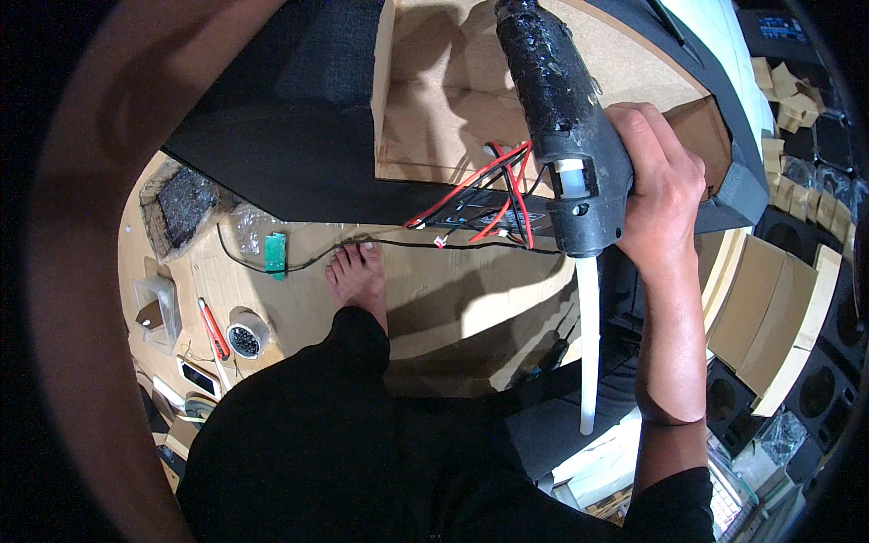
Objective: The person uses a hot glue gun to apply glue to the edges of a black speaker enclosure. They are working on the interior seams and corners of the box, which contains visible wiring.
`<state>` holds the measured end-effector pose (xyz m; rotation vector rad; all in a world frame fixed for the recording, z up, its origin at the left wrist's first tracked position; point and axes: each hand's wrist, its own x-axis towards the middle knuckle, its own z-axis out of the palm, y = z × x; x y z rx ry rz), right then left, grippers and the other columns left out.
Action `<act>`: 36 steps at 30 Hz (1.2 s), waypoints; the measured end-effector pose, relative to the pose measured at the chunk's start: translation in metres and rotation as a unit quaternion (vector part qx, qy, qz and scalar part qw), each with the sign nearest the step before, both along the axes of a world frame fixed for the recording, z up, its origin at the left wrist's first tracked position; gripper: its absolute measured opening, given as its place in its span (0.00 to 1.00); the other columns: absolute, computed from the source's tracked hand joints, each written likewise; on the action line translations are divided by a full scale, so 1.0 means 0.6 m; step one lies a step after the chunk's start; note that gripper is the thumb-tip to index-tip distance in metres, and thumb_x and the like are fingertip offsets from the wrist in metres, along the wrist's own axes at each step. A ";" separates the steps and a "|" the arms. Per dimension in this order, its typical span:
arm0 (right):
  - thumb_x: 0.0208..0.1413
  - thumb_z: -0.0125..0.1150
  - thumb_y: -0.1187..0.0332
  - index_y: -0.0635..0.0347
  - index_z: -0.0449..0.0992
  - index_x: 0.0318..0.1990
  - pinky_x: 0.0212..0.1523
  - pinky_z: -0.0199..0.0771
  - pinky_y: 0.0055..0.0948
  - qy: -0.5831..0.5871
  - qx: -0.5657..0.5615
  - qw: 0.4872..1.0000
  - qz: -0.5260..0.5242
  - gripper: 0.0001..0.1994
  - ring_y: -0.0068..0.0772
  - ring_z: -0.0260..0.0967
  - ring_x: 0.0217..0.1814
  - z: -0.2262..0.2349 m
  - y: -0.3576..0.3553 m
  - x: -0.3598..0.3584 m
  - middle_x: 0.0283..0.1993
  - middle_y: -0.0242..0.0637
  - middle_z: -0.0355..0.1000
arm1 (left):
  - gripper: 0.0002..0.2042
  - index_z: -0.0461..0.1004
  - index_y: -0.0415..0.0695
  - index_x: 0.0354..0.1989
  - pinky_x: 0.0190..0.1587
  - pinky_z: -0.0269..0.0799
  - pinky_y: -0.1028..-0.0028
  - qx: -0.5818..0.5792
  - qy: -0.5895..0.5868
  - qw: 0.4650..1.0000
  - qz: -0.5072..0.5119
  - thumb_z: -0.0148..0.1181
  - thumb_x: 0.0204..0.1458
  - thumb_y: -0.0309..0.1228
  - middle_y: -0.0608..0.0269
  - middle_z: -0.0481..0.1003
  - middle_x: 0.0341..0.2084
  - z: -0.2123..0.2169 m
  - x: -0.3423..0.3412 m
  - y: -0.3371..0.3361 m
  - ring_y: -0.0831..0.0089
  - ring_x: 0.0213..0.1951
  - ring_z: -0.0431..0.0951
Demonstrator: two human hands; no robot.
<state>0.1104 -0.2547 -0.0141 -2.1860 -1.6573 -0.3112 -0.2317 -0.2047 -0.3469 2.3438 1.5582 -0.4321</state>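
Note:
My right hand [659, 176] is wrapped round a black hot glue gun [566, 109], its fingers partly hidden behind the body. A long white glue stick [588, 353] sticks out of the gun's back end, pointing toward me. The gun is over an open wooden box [425, 131] with a black covering [290, 195]. Red and black wires [511, 185] with small white connectors hang over the box's near edge. My left forearm [100, 271] runs up the left side, its hand out of view. The gun's nozzle is cut off at the top edge.
On the floor at left lie a red utility knife [214, 328], a cup of small dark pieces [246, 335], a green piece [275, 255] and a phone [199, 377]. A black cable [317, 258] crosses near my bare foot [358, 282]. Cardboard pieces [769, 312] and speaker panels [815, 389] stand at right.

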 end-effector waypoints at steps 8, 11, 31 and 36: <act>0.35 0.68 0.73 0.55 0.77 0.40 0.32 0.79 0.39 0.003 0.016 1.000 0.015 0.18 0.46 0.78 0.31 -0.005 0.016 -0.003 0.35 0.38 0.73 | 0.31 0.66 0.39 0.64 0.69 0.56 0.52 -0.003 0.003 1.000 -0.003 0.29 0.69 0.52 0.42 0.70 0.63 0.003 0.002 0.006 0.48 0.65 0.69; 0.34 0.68 0.73 0.55 0.77 0.41 0.31 0.78 0.39 -0.006 0.014 1.000 0.020 0.19 0.46 0.77 0.30 -0.006 0.018 -0.004 0.36 0.38 0.73 | 0.31 0.66 0.38 0.64 0.69 0.56 0.52 -0.007 0.003 1.000 -0.003 0.28 0.69 0.52 0.42 0.70 0.63 0.006 0.003 0.006 0.48 0.65 0.69; 0.37 0.67 0.72 0.57 0.77 0.44 0.34 0.81 0.36 -0.002 0.024 0.999 -0.023 0.21 0.42 0.80 0.34 -0.012 -0.005 -0.029 0.44 0.36 0.77 | 0.31 0.64 0.38 0.66 0.69 0.56 0.53 -0.032 0.001 0.999 -0.004 0.29 0.69 0.51 0.41 0.68 0.65 0.029 0.021 0.021 0.48 0.66 0.67; 0.44 0.69 0.72 0.61 0.77 0.46 0.42 0.81 0.37 0.041 -0.019 0.998 -0.043 0.19 0.45 0.81 0.42 -0.001 -0.005 -0.034 0.45 0.42 0.78 | 0.31 0.64 0.38 0.66 0.69 0.56 0.53 -0.016 0.001 1.000 -0.006 0.30 0.68 0.51 0.41 0.68 0.65 0.031 0.016 0.027 0.48 0.66 0.68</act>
